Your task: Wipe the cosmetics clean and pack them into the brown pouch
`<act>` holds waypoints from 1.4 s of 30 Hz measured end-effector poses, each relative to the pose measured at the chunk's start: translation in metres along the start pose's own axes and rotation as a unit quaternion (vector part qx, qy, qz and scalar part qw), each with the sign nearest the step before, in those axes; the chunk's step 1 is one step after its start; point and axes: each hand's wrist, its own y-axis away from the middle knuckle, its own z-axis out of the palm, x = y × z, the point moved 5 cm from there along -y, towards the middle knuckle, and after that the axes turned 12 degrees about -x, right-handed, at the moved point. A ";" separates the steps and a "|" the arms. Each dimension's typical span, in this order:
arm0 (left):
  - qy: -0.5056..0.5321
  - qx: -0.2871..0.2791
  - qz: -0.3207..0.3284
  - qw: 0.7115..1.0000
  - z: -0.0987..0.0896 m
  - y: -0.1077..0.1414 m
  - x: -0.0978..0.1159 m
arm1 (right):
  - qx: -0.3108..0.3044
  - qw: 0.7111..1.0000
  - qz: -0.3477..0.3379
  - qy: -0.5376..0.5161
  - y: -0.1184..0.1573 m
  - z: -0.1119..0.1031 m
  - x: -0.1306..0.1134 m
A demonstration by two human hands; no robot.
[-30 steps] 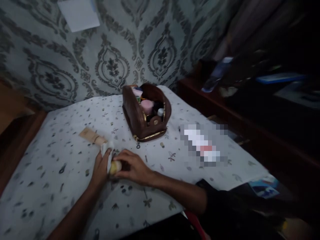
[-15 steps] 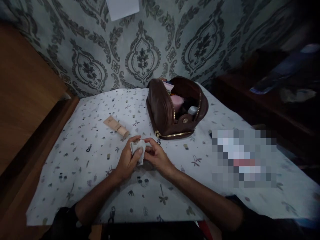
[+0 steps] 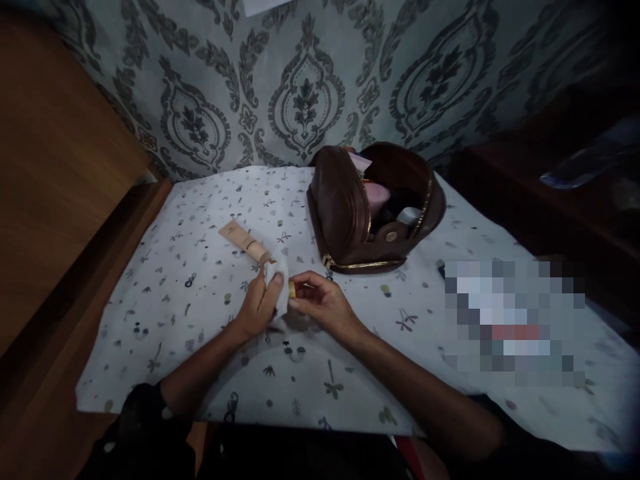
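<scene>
My left hand (image 3: 259, 303) is closed on a crumpled white wipe (image 3: 281, 272), thumb pressed across its front. Against the wipe's right side, my right hand (image 3: 323, 303) pinches a small yellow-gold piece (image 3: 292, 289); its full shape is hidden by the wipe and my fingers. Just beyond my left hand lies a beige squeeze tube (image 3: 244, 241), its cap end close to the wipe. Farther back to the right stands a brown toiletry bag (image 3: 340, 200), unzipped, with a pink item (image 3: 377, 196) and a round white-lidded item (image 3: 409, 215) inside.
A patterned white cloth (image 3: 200, 373) covers the table. On its right side is a pixelated patch (image 3: 515, 320) whose contents are blurred out. A wooden panel (image 3: 60, 167) borders the left, a patterned wall (image 3: 305, 93) the back, and dark furniture the right.
A yellow-gold piece now shows between the wipe and my right fingers, where it was hidden before. My right hand has shifted slightly away from the wipe. The whole view has turned a little.
</scene>
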 end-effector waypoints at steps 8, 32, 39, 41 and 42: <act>0.185 -0.014 -0.139 0.973 0.003 -0.005 -0.024 | 0.015 0.996 -0.039 0.075 0.004 0.004 -0.009; -0.030 -0.096 0.004 0.995 0.002 -0.003 0.004 | 0.083 0.997 -0.005 -0.006 0.004 -0.012 -0.017; -0.226 -0.114 0.131 0.958 0.005 0.003 -0.004 | 0.014 0.990 0.075 -0.122 0.009 -0.002 -0.013; -0.255 -0.097 0.204 0.940 0.006 0.005 -0.007 | 0.014 0.992 0.059 -0.112 0.014 -0.007 -0.034; -0.266 -0.086 0.221 0.934 0.006 0.006 -0.011 | 0.018 0.994 0.042 -0.098 0.018 -0.012 -0.050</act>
